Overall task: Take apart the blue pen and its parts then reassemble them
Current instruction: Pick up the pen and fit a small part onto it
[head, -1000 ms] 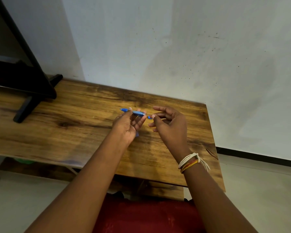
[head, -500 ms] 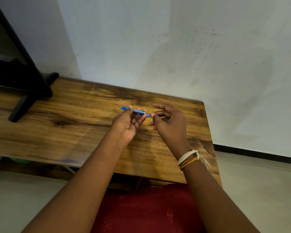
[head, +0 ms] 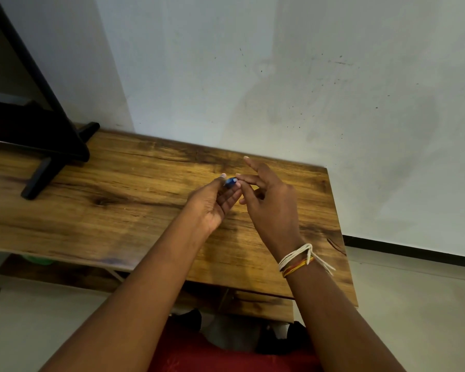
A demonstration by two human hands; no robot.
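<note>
Head view: I note the left hand (head: 212, 202) pinching the short blue plastic pen (head: 230, 182) above the brown wooden tabletop (head: 118, 200). Its long axis points nearly at the camera, end-on. Right hand (head: 269, 205) sits at three o'clock of it, fingers spread, one fingertip (head: 239, 183) touching the pen's end. Whether it grips, I cannot tell.

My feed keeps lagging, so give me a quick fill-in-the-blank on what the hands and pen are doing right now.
1. The blue pen is pinched in the ____ hand.
2. The thread bracelets sit on the ____ wrist.
3. Both hands hover over a ____ table.
4. The right hand has its index finger ____, not curled.

Missing words: left; right; wooden; extended
</note>
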